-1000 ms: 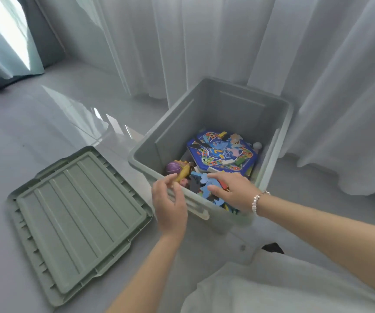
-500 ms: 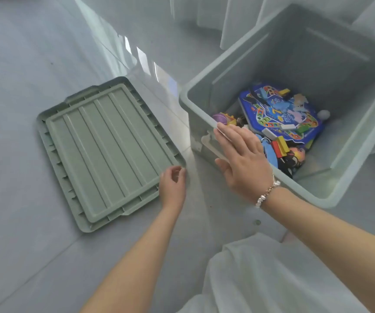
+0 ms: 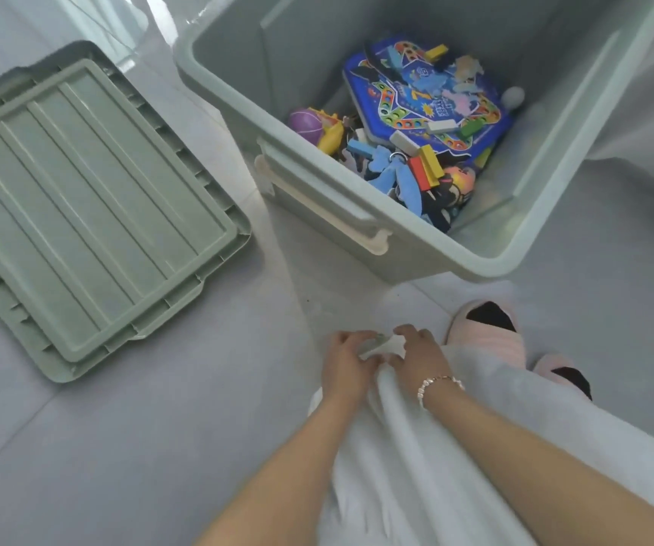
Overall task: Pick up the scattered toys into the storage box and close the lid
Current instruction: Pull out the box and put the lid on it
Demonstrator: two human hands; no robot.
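Note:
The grey-green storage box (image 3: pixel 486 258) stands open on the floor at the upper right. Inside lie a blue game board (image 3: pixel 423 100), a purple ball (image 3: pixel 306 124), coloured blocks (image 3: pixel 425 167) and blue cut-out pieces. Its green ribbed lid (image 3: pixel 81 206) lies flat on the floor to the left of the box. My left hand (image 3: pixel 347 366) and my right hand (image 3: pixel 419 356), with a bead bracelet at the wrist, are together low in the view, below the box. Both are closed on the hem of my white skirt (image 3: pixel 416 447).
Two pink slippers (image 3: pixel 490 329) with black socks show under the skirt at the right. White curtains (image 3: pixel 640 112) hang behind and right of the box. Grey tiled floor (image 3: pixel 120 447) lies around the lid and box.
The view has tilted down and closer. My right hand left the box rim and my left hand left the lid's corner; both drew back and gathered the skirt's hem.

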